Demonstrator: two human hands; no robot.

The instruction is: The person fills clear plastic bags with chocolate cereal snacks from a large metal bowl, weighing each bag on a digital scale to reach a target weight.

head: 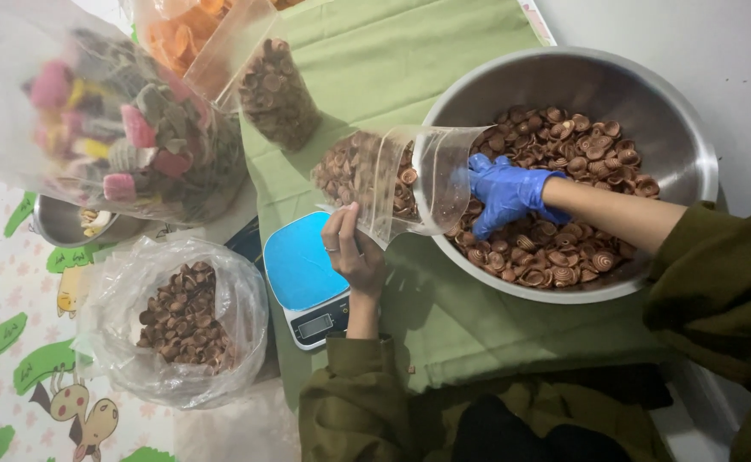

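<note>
My left hand (354,250), bare with a ring, grips the lower edge of a clear plastic bag (392,181) partly filled with brown spiral snacks, its mouth tilted over the rim of a large steel bowl (675,128). My right hand (505,190), in a blue glove, is at the bag's mouth and rests on the heap of brown spiral snacks (563,248) in the bowl, fingers curled over some of them. Whether it holds any I cannot tell exactly.
A small scale with a blue plate (302,265) sits under the bag on a green cloth (375,60). Left are an open bag of brown snacks (183,321), a big bag of mixed coloured snacks (110,128), a filled bag (277,94), orange chips (178,34) and a small steel bowl (59,224).
</note>
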